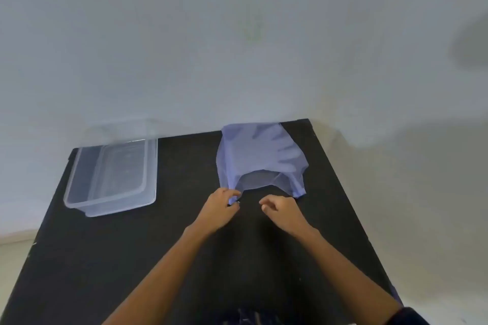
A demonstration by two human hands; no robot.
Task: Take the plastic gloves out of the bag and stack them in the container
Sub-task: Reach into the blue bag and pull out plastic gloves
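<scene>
A thin bluish plastic bag (pixel 260 158) lies flat at the back of the black table (pixel 163 258), its handles pointing toward me. Through the film I see the outline of plastic gloves (pixel 274 146) inside. My left hand (pixel 220 210) pinches the bag's left handle at its near end. My right hand (pixel 281 210) hovers just right of it, fingers curled and holding nothing, a little short of the bag's right handle. A clear rectangular plastic container (pixel 148 196) stands at the back left of the table; nothing shows inside it.
A pale wall rises right behind the table. The table's right edge runs diagonally close to the bag. Pale floor shows at both sides. A dark band sits on my right wrist (pixel 406 315).
</scene>
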